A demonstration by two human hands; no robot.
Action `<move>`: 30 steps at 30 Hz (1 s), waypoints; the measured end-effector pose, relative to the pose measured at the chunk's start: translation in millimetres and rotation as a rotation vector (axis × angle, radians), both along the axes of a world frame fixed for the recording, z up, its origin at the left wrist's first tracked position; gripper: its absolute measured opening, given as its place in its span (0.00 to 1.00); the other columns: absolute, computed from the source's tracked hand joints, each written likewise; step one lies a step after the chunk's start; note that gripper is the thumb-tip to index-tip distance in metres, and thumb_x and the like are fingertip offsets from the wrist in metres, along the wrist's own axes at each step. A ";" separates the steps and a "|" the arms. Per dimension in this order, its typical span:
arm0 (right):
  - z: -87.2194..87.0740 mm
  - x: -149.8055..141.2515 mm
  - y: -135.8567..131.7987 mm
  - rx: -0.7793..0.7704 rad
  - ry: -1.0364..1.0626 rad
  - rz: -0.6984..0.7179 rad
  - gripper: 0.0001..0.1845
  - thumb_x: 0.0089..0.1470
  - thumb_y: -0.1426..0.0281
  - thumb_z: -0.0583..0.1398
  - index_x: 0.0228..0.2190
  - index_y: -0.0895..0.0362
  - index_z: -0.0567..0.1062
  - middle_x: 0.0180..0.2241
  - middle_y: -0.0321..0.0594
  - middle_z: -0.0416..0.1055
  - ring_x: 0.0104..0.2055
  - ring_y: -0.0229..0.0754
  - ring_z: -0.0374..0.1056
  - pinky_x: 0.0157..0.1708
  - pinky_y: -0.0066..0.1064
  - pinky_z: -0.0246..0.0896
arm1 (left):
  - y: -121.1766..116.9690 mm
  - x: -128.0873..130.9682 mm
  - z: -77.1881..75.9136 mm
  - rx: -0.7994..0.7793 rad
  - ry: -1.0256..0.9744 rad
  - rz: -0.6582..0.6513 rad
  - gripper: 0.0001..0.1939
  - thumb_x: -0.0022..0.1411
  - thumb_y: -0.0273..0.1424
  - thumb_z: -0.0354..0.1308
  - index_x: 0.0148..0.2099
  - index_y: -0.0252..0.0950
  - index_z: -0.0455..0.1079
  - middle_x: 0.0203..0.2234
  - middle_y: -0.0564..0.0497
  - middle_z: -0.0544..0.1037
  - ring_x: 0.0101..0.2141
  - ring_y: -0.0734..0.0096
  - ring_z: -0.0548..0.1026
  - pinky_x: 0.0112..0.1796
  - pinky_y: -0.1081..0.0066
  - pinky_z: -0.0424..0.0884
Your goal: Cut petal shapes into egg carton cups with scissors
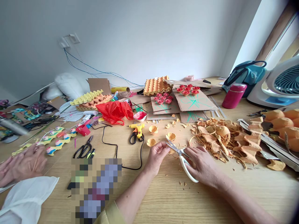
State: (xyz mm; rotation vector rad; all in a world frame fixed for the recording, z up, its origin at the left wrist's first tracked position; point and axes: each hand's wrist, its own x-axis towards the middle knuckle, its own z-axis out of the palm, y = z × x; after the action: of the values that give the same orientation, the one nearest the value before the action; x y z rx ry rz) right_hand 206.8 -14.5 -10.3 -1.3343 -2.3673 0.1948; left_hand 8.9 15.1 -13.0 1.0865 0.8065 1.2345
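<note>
My right hand point(202, 165) grips white-handled scissors point(187, 168), their blades pointing left toward my left fingertips. My left hand point(157, 155) is closed in a pinch at the blade tips, on a small orange egg-carton piece point(172, 151) that is mostly hidden by fingers and blades. Just beyond the blades is a cut egg-carton cup point(171, 136). Two similar cups, one farther back point(153, 129) and one by my left hand point(151, 142), rest on the wooden table. Small orange scraps lie scattered around my hands.
A yellow glue gun point(137, 129) with a black cord lies ahead. Right of my hands is a heap of carton scraps point(217, 133). Red paper flowers point(188, 90) sit on cardboard behind. At left are black scissors point(85, 149) and another person's blurred hands point(25, 163).
</note>
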 end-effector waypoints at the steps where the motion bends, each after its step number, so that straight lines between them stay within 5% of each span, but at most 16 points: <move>1: -0.1 0.2 -0.4 0.009 0.006 0.007 0.07 0.60 0.64 0.56 0.33 0.54 0.68 0.29 0.37 0.69 0.32 0.44 0.65 0.40 0.38 0.53 | -0.3 0.4 0.2 -0.002 -0.003 -0.007 0.10 0.54 0.36 0.67 0.35 0.34 0.77 0.30 0.52 0.79 0.35 0.72 0.73 0.43 0.71 0.67; 30: 6.5 1.0 -6.3 0.014 0.087 0.101 0.06 0.57 0.66 0.58 0.32 0.54 0.65 0.29 0.36 0.68 0.32 0.43 0.62 0.47 0.43 0.53 | -4.2 -1.0 4.3 0.009 -0.005 -0.103 0.08 0.56 0.35 0.66 0.34 0.35 0.78 0.32 0.52 0.81 0.37 0.70 0.74 0.47 0.69 0.66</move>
State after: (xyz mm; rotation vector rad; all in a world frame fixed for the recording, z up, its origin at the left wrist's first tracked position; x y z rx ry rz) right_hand 207.8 -20.9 -3.8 -1.1772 -2.3601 0.2593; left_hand 7.9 10.8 -8.7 1.1182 0.7327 1.1548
